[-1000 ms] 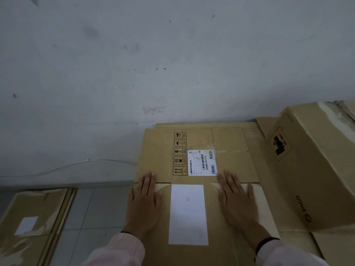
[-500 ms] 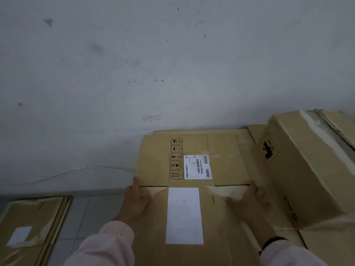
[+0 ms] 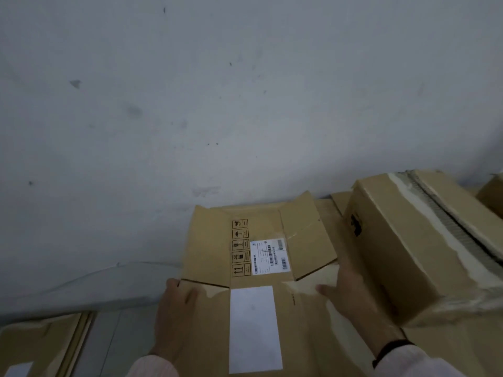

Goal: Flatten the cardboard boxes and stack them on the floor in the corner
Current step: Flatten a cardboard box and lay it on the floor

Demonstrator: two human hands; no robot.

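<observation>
A flattened brown cardboard box (image 3: 304, 330) with a white label and a barcode sticker lies in front of me, its far flaps tilted up toward the wall. My left hand (image 3: 174, 319) grips its left edge, thumb on top. My right hand (image 3: 351, 297) holds its right edge near the raised right flap; its fingers are blurred. The box rests on more flat cardboard (image 3: 330, 210) against the wall.
An unflattened taped box (image 3: 424, 246) stands close on the right, touching the flat box's side. Another box corner (image 3: 492, 194) shows at far right. A stack of flattened cardboard (image 3: 35, 346) lies on the tiled floor at lower left. A white cable (image 3: 89, 273) runs along the wall base.
Both hands moved from pressing flat on top of the box to its side edges. The far flaps have risen and the box has lifted slightly.
</observation>
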